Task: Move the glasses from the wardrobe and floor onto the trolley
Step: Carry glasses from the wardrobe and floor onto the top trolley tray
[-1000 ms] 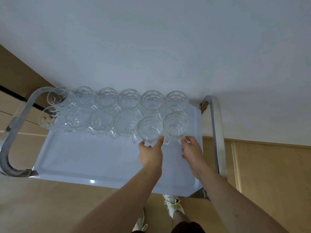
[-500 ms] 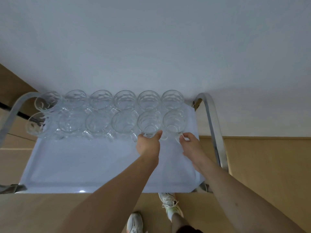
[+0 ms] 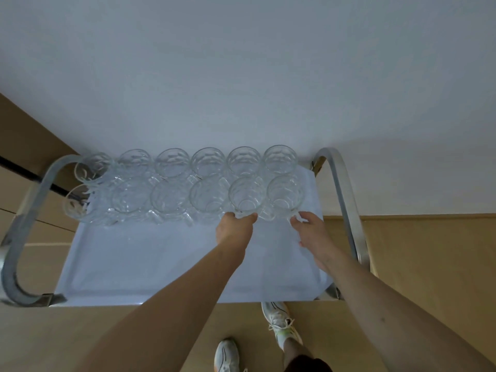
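Head view: trolley (image 3: 161, 264) on wooden floor (image 3: 429, 264), against white wall (image 3: 241, 63).

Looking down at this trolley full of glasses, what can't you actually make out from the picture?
- Head view: the fingertips of the left hand and right hand lie behind the near-row glasses, so their grip is unclear.
- The trolley below its tray: hidden by the tray.
- The leftmost glasses: blurred by distortion and overlapping the rail.
- Wardrobe: not in view.

White trolley tray (image 3: 150, 261), two glass-mug rows (image 3: 188, 183)
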Motion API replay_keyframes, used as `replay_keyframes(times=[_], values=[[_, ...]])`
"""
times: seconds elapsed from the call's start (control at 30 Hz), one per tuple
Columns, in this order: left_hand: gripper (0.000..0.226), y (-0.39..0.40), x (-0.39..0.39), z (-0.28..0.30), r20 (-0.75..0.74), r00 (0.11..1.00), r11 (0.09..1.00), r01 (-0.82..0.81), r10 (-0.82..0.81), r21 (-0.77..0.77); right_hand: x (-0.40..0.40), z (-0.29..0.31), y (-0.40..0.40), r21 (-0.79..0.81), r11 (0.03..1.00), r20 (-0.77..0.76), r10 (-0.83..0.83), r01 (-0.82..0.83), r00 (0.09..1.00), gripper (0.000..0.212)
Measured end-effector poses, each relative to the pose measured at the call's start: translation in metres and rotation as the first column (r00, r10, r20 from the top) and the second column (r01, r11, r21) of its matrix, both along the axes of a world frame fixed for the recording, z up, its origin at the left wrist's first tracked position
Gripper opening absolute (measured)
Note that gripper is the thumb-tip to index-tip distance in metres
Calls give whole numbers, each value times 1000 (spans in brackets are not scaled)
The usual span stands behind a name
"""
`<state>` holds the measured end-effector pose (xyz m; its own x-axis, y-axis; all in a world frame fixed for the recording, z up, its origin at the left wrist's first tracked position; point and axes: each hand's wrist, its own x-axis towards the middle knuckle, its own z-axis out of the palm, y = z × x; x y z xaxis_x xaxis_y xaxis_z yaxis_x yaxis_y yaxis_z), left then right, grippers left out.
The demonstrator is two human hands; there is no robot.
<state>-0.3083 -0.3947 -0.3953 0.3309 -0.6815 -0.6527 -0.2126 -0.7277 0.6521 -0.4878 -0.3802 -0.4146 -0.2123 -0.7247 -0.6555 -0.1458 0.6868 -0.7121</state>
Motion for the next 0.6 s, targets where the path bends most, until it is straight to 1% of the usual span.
replay_keyframes(times=[0.07,0.17,0.23,0.33,0.43,0.5,0.6], values=[[66,2,12,9,27,997,997,69,-68,-24,1,6,6,3,1000,-10,-6,6,1000,41],[59,4,24,28,97,984,984,157,-148,-85,4,22,15,-23,1000,-17,-21,21,1000,49],[56,4,29,44,173,959,958,250,-226,-138,6,38,18,-69,997,-64,-28,24,998,54],[55,5,31,71,301,892,883,411,-338,-227,10,65,24,-160,987,-168,-20,-7,986,57],[58,7,30,99,414,805,791,552,-424,-264,9,93,36,-245,966,-288,5,-79,958,60],[59,9,29,116,447,772,736,606,-452,-302,8,111,47,-288,950,-357,8,-118,934,61],[57,14,22,138,479,728,640,674,-491,-369,4,137,64,-301,936,-499,7,-181,867,63]])
